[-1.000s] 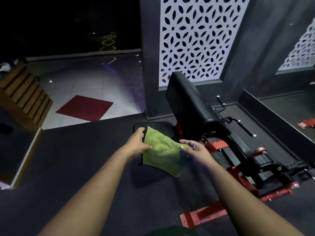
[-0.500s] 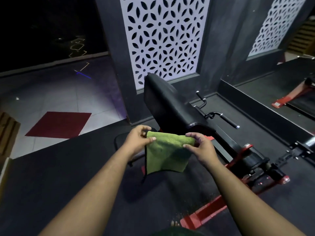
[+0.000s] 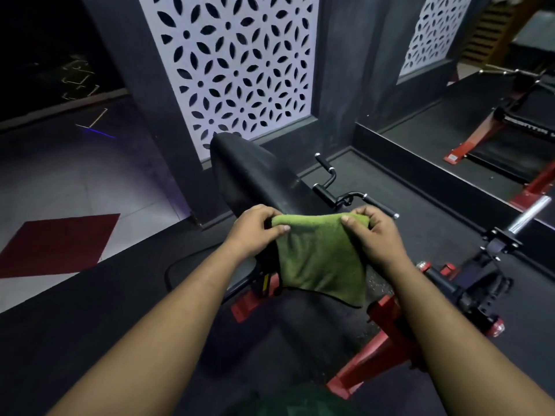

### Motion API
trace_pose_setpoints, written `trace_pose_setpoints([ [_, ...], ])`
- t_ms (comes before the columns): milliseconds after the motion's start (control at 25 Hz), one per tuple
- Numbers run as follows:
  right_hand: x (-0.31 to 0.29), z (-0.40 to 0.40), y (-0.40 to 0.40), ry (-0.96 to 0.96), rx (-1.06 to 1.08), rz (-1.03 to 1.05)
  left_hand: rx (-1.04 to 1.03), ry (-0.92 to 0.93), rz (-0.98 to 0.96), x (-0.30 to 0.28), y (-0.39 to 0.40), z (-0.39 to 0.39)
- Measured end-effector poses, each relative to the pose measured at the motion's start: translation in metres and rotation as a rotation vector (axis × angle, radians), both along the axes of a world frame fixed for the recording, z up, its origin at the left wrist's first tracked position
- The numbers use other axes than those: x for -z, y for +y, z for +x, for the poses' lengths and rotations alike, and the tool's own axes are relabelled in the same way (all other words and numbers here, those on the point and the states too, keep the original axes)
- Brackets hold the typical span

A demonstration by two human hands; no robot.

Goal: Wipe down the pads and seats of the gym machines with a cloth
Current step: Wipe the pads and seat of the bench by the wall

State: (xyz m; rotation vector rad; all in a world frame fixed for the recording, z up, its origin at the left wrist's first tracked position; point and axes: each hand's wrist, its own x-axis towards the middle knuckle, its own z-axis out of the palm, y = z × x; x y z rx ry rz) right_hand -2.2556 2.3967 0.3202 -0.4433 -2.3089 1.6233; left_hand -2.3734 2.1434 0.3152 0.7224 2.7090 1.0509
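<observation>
A fuzzy green cloth (image 3: 321,256) hangs between both hands, its top edge stretched level from side to side. The left hand (image 3: 253,232) and right hand (image 3: 371,232) each pinch an upper corner. Just beyond the hands, a long smooth black back pad (image 3: 252,175) slants away toward a perforated white panel (image 3: 234,64).

A gym: a black padded machine bench (image 3: 255,178) on a red steel frame (image 3: 369,364) at centre frame, dark rubber flooring (image 3: 90,319) lower left, another red-framed machine (image 3: 486,130) upper right
</observation>
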Motion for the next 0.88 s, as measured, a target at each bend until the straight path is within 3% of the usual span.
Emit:
trace_pose_setpoints([
  [80,-0.019,-0.020,0.013,0.063,0.112,0.077,-0.008,-0.008,0.051,0.003,0.019,-0.024],
  [240,-0.048,-0.049,0.007,0.058,0.308,0.502,-0.009,-0.041,-0.009,0.020,0.029,-0.080],
  [320,-0.034,-0.064,-0.017,-0.020,0.280,0.677,0.025,-0.013,-0.070,0.032,0.028,-0.106],
  [400,-0.001,-0.080,-0.048,-0.212,0.074,0.757,0.057,0.038,-0.147,0.043,0.028,-0.127],
  [480,0.030,-0.092,-0.068,-0.342,-0.101,0.689,0.090,0.094,-0.231,0.056,0.028,-0.148],
  [600,0.054,-0.106,-0.063,-0.407,0.128,0.535,0.129,0.139,-0.300,0.072,0.028,-0.170],
  [720,0.070,-0.115,-0.058,-0.778,0.054,0.474,0.153,0.135,-0.307,0.079,0.036,-0.186],
  [880,0.079,-0.135,-0.051,-0.837,0.051,0.363,0.150,0.189,-0.365,0.084,0.057,-0.185],
])
